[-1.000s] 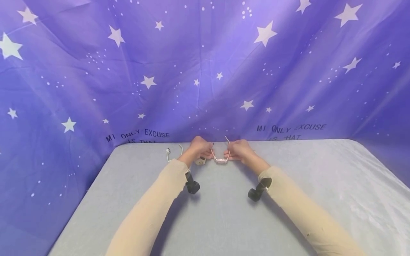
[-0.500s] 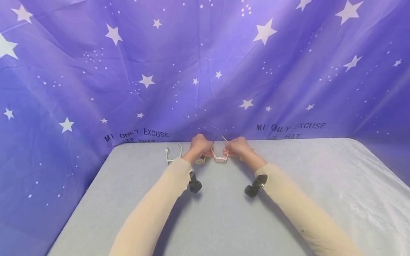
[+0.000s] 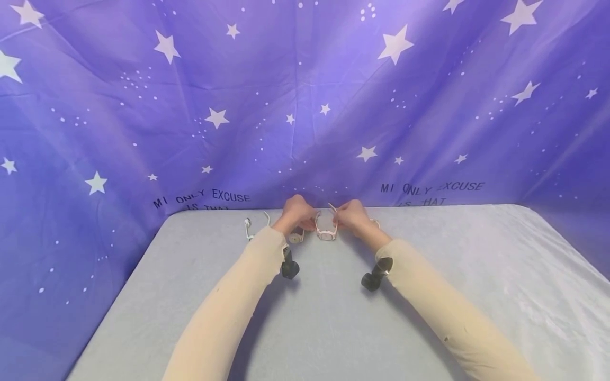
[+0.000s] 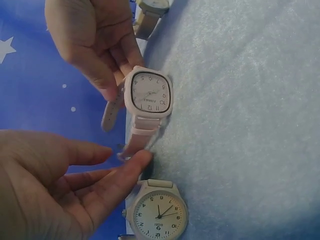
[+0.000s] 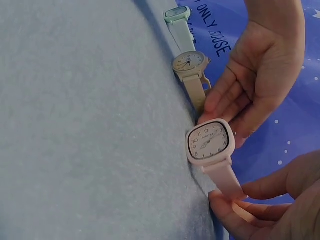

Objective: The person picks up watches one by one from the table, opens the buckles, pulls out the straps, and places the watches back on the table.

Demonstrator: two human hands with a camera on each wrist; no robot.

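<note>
A pale pink wristwatch (image 3: 326, 235) with a squarish dial stands dial toward me near the table's far edge, its strap ends raised. My right hand (image 3: 353, 217) pinches one strap end between thumb and fingers, as the right wrist view shows. The buckle end lies between the thumb and fingers of my left hand (image 4: 65, 185), which pinch it lightly. Close beside the left hand is a beige round-dial wristwatch (image 5: 191, 62). A mint-green wristwatch (image 5: 177, 15) stands beyond it, partly hidden by the left sleeve in the head view.
Another wristwatch (image 4: 154, 6) lies beside the right hand, mostly hidden behind it in the head view. Grey cloth covers the table (image 3: 329, 317). A purple star-printed curtain (image 3: 305, 106) hangs along the table's far and left edges.
Both hands have drawn slightly closer together around the pink wristwatch, the right one shifting left. The head view has tilted a little. The other wristwatches stay in place.
</note>
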